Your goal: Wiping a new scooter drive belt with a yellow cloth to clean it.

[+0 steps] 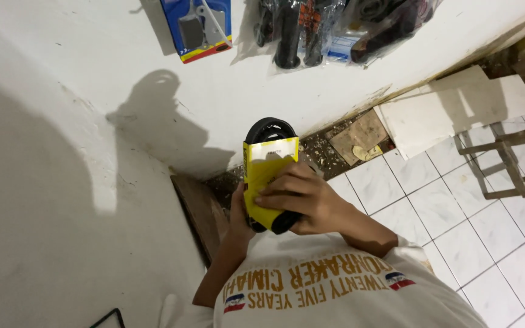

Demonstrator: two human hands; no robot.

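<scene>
My hands, left (239, 209) and right (302, 194), clasp a yellow sleeve (265, 176) around a black belt (268, 129), above the tiles (457, 212).

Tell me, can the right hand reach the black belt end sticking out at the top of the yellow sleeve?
Probably yes. The right hand lies on the yellow sleeve, just below the black belt, and nothing covers that top end. The left hand holds the sleeve from behind.

Both arms bent; right hand (302, 197) fingers (274, 199) curled, left hand (238, 212) gripping underneath.
</scene>
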